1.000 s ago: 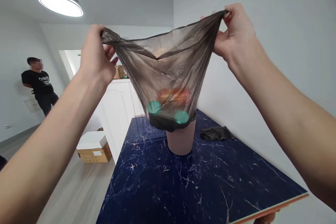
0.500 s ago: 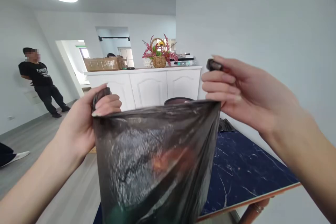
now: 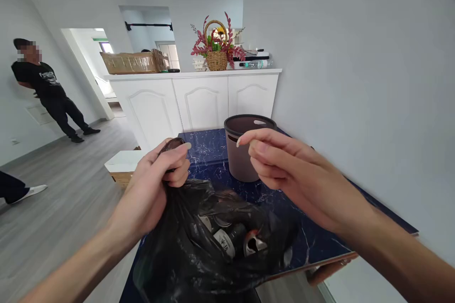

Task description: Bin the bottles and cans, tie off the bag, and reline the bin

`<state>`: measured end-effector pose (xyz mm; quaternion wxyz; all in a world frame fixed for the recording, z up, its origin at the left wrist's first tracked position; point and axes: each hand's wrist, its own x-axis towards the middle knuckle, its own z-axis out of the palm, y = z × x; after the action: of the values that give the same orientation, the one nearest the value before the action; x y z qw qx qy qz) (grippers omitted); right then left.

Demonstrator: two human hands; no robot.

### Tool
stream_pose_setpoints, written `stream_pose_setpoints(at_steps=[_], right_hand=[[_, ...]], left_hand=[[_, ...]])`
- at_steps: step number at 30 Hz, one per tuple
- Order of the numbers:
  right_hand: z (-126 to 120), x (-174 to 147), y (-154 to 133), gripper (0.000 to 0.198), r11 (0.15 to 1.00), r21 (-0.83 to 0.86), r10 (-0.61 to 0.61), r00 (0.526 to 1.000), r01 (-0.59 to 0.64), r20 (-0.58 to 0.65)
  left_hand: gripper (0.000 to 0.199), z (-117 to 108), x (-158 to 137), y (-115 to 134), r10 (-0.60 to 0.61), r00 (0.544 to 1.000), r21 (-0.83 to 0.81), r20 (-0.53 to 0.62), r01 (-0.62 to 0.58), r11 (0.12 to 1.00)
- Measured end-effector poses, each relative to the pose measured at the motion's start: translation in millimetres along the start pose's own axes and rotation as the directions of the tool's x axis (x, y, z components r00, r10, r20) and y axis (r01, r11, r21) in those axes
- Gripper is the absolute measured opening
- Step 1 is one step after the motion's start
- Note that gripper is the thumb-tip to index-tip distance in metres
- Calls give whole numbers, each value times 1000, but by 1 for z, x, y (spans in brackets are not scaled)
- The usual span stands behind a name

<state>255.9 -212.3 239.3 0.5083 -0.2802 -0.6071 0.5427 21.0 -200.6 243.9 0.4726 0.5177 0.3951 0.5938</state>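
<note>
My left hand (image 3: 165,165) is closed around the gathered rim of a black plastic garbage bag (image 3: 192,255). The bag sags from it over the front of the table, its mouth partly open. Inside show several used containers, among them a dark can with a white label (image 3: 224,242) and a red and silver can (image 3: 253,243). Above and to the right of the bag, my right hand (image 3: 280,156) has its fingers curled together, apart from the plastic, with nothing visible in them. Behind that hand stands a brownish trash bin (image 3: 239,156) with a dark rim, upright on the table.
The table (image 3: 208,147) has a dark blue marble-patterned top. White cabinets (image 3: 202,99) behind it carry a flower basket (image 3: 216,60), a cardboard box (image 3: 130,62) and a plastic bottle (image 3: 258,64). A low white-topped box (image 3: 122,161) sits left of the table. A person (image 3: 53,90) stands far left.
My right hand has let go of the bag's rim and come down and inward. The bag, stretched between both hands before, now slumps from my left hand. More of the bin shows.
</note>
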Motion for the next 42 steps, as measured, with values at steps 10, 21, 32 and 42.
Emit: stream_pose_setpoints(at_steps=[10,21,32,42], right_hand=[[-49,-51,50,21,828,-561,32,998,4,54],[-4,-110,115,70,329,-737,-355,801,590,483],[92,-39,120,43,51,-686,-349,657,726,668],[40,-40,96,13,590,-502,-318,753,633,576]], left_hand=[[49,12,9,-3,36,992,-134,-117,-52,990],[41,28,55,-6,-29,987,-353,-156,-29,935],[34,42,98,-32,-58,979,-397,-194,-24,918],[39,1,105,-34,-84,979,-410,-188,0,912]])
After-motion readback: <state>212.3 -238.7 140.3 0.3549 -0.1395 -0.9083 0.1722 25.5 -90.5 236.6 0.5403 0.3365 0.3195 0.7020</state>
